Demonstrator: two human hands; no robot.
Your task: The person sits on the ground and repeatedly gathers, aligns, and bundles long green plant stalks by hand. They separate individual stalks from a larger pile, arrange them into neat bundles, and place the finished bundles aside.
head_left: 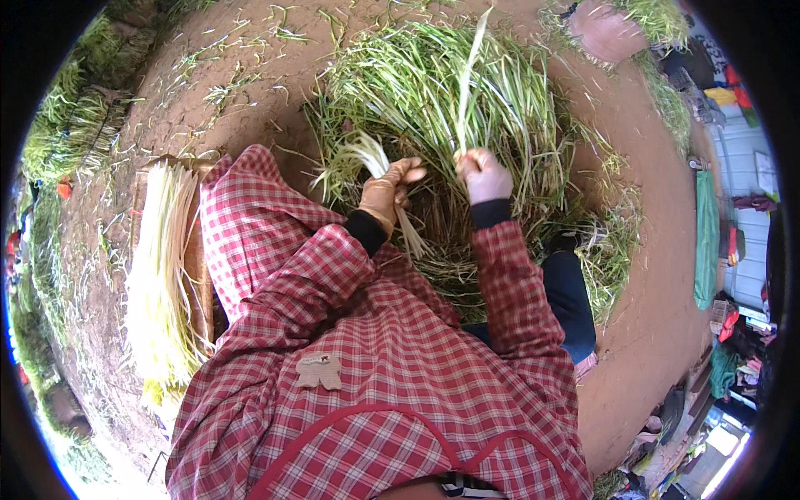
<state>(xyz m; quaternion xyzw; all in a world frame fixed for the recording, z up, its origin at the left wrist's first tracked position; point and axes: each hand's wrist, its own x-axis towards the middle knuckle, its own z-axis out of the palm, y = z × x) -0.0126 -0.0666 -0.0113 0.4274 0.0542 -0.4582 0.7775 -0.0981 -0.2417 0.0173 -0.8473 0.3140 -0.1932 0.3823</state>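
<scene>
My left hand [382, 198], in a tan glove, is closed round a small bunch of pale, chive-like stalks [365, 155]. The bunch's root ends hang below the fist. To its right, my right hand [485, 176], in a whitish glove, pinches the lower end of one long, pale green leaf [468, 87] that stands almost upright. Both hands are above the near side of a big heap of green, grass-like stalks [392, 71]. At my left lies a long bundle of trimmed, pale yellow stalks [162, 267] on a brown tray [205, 258].
Bare brown soil [242, 58] with scattered green scraps surrounds the heap. More green stalks [62, 137] lie at the far left. A pinkish-brown, flat-topped object [607, 32] stands at the far right. Along the right edge are a green cloth [705, 242] and assorted clutter.
</scene>
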